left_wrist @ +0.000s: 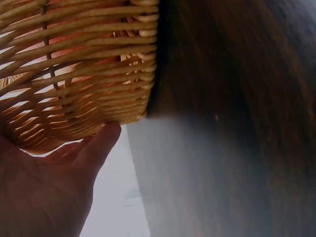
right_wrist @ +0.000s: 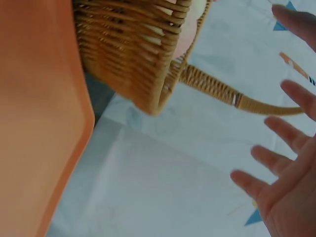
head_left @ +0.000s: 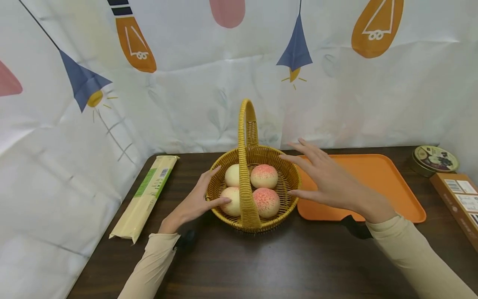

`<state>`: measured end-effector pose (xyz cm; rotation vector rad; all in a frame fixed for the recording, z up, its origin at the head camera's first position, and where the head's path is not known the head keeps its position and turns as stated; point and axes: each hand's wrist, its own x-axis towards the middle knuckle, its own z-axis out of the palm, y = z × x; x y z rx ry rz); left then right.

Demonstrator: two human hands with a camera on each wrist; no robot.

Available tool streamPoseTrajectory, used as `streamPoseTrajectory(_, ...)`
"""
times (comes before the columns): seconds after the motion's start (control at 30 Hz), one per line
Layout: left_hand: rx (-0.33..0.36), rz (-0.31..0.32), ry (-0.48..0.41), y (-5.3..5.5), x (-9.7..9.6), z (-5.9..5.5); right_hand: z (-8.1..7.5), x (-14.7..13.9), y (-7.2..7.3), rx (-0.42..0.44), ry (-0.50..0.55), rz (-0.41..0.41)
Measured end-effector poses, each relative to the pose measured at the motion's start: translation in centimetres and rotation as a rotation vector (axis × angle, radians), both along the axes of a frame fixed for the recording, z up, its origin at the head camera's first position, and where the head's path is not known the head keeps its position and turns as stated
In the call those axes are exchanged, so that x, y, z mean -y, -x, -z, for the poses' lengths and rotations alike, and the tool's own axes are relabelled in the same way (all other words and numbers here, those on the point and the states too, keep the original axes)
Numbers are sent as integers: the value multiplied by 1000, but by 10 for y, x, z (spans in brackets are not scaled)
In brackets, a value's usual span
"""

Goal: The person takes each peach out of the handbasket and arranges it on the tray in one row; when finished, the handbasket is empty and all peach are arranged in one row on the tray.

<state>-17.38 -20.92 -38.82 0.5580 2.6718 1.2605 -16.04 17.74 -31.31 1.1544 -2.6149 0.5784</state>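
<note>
A yellow wicker basket (head_left: 215, 209) with a tall arched handle (head_left: 244, 174) stands on the dark table. Inside lie several round pale peaches, two of them blushed pink, such as the front right peach (head_left: 266, 202). At the basket's left side is my left hand (head_left: 195, 203), its fingers extended along the rim and its thumb reaching over the front. The left wrist view shows the thumb tip (left_wrist: 111, 132) right at the woven wall. My right hand (head_left: 326, 176) hovers right of the basket, fingers spread, holding nothing; the right wrist view shows a gap between them.
An orange tray (head_left: 373, 182) lies behind and under the right hand. Farther right are a round tin (head_left: 435, 160) and a brown box (head_left: 453, 203). A long pale green-labelled packet (head_left: 145, 197) lies at left. A printed curtain (head_left: 186, 104) hangs behind the table.
</note>
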Motion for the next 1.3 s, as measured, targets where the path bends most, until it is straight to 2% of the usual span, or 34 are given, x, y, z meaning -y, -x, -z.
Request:
streamPoseTrajectory(0.2, 94, 1, -66, 2, 1, 1, 7, 25, 15, 185, -30, -151)
streamPoseTrajectory(0.33, 113, 22, -100, 4, 0, 1, 20, 41, 19, 185, -62, -251)
streamPoseTrajectory(0.43, 120, 29, -108, 4, -2, 0, 26, 48, 19, 194, -79, -294)
streamPoseTrajectory(0.57, 130, 31, -118, 5, -4, 1, 32, 55, 19, 246, -73, -306)
streamPoseTrajectory(0.77, 148, 18, -168, 5, -2, 2, 36, 62, 21, 281, -61, -300)
streamPoseTrajectory(0.93, 163, 33, -201, 3, -2, 3, 39, 67, 20, 313, -73, -294)
streamPoseTrajectory(1.1, 150, 27, -196, 4, -1, 3, 41, 71, 21, 356, -96, -267)
streamPoseTrajectory(1.2, 146, 24, -192, 4, 0, 3, 41, 73, 22, 378, -102, -279)
streamPoseTrajectory(1.3, 147, 26, -189, 5, 0, 3, 39, 72, 23, 358, -102, -302)
